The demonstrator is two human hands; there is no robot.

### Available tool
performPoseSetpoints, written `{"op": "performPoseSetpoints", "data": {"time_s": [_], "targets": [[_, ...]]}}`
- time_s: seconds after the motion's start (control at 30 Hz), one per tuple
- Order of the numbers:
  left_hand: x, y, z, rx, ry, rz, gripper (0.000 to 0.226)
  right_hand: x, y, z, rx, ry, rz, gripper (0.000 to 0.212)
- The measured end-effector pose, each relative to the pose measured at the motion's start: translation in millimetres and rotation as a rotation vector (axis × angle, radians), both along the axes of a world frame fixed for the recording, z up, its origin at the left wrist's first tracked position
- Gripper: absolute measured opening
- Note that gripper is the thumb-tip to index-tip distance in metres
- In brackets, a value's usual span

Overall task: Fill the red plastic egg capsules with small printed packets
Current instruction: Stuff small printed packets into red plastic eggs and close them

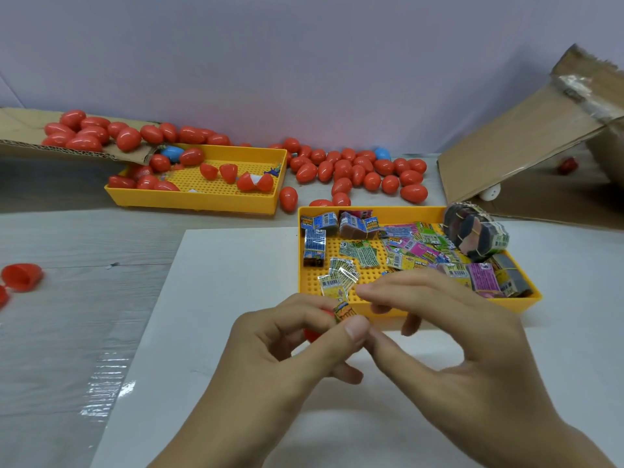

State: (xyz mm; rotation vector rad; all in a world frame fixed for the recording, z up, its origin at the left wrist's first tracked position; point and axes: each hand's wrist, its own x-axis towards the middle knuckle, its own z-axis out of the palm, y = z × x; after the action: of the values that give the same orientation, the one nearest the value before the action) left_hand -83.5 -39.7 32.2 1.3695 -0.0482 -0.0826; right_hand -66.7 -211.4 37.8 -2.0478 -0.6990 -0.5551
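My left hand (287, 346) holds a red egg capsule half (312, 334), mostly hidden behind its fingers, and pinches a small printed packet (345, 312) at its mouth between thumb and forefinger. My right hand (449, 339) is just right of it, fingers loosely curled, its thumb touching the left thumb; it holds nothing that I can see. Behind the hands stands a yellow tray (422, 211) with several printed packets (405, 251). Many closed red eggs (358, 172) lie at the back.
A second yellow tray (189, 199) at the back left holds egg halves and whole eggs. Cardboard sheets lie at far left (20, 143) and right (513, 157). An open red egg half (22, 276) lies at the left. A rubber-banded packet bundle (476, 236) rests on the tray's right rim.
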Motion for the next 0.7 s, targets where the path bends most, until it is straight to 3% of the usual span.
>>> {"op": "performPoseSetpoints", "data": {"time_s": [0.13,0.3,0.4,0.7], "targets": [[-2.3,-0.6,0.5,0.061,-0.043,-0.029,0.032,-1.8,0.5,-2.6,-0.007,-0.064,0.025,0.019],[-3.8,1.9,4.3,0.217,-0.151,0.113,0.034,-3.3,1.8,-3.5,0.287,0.257,0.037,0.012],[-2.6,2.2,3.2,0.230,-0.150,0.132,0.031,-3.7,3.0,-3.7,0.339,0.355,0.074,0.020],[-2.1,3.1,1.2,0.209,-0.138,0.101,0.025,-3.4,4.9,-4.1,0.301,0.332,0.043,0.017]]}}
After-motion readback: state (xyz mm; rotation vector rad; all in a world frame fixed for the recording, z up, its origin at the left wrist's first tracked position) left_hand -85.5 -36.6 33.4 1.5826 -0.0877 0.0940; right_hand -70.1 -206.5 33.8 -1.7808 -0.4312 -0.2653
